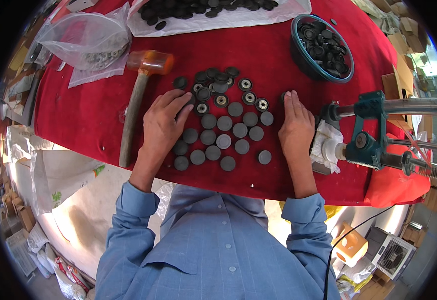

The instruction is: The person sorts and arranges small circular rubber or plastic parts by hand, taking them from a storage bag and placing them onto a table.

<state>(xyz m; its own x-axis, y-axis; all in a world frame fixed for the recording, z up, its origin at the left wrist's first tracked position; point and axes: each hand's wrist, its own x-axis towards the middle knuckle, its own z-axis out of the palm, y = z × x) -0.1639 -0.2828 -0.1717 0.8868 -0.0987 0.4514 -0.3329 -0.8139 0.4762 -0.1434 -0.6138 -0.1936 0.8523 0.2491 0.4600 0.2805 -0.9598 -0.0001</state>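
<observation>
1. Dark round discs (223, 131) lie in rough rows on the desk, between both hands.
2. Left hand (162, 122): flat, palm down, fingers loosely spread, fingertips touching discs at the cluster's upper left. Gripping nothing.
3. Right hand (295, 125): flat, fingers together, just right of the cluster, fingertips at one disc on the far edge. Also gripping nothing.
4. Some discs at the far side show metal bearing centres; the rest are plain grey-black.
5. Desk (88, 115) is covered in red cloth. Floor around it is cluttered with sacks and cardboard.
6. Mallet (137, 95) with an amber head lies left of the left hand.
7. Teal press tool (371, 132) sits just right of the right hand.
8. Blue bowl (298, 50) of dark parts far right; clear plastic bags (88, 40) of parts at the far edge.
</observation>
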